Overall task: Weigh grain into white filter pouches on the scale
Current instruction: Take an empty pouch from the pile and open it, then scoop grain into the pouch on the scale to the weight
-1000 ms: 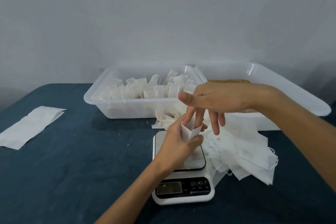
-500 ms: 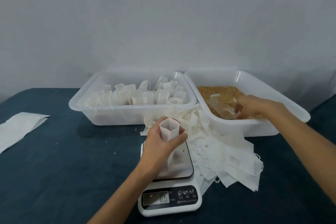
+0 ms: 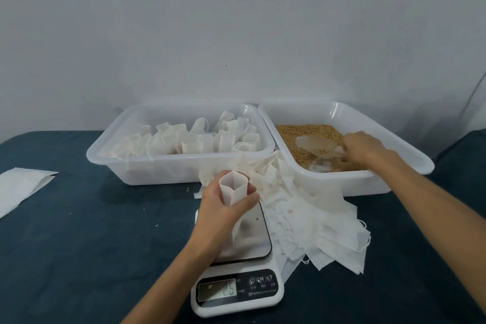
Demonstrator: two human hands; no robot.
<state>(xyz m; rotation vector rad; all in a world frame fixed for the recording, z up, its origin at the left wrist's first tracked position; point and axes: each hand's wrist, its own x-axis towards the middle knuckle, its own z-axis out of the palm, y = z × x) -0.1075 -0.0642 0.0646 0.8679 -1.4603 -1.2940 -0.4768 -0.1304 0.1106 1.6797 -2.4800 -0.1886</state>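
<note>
Filter pouch, mouth open, is held upright on the scale at lower centre by the left hand; a clear scoop is gripped in the grain by the right hand.

Two white tubs, one scale, one clear scoop — and two hands.

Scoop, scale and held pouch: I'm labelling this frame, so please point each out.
Scoop [image 3: 314, 145], head view, on its clear bowl.
Scale [image 3: 259, 234], head view, on bare platform.
Pouch [image 3: 232, 188], head view, on its open top.
</note>
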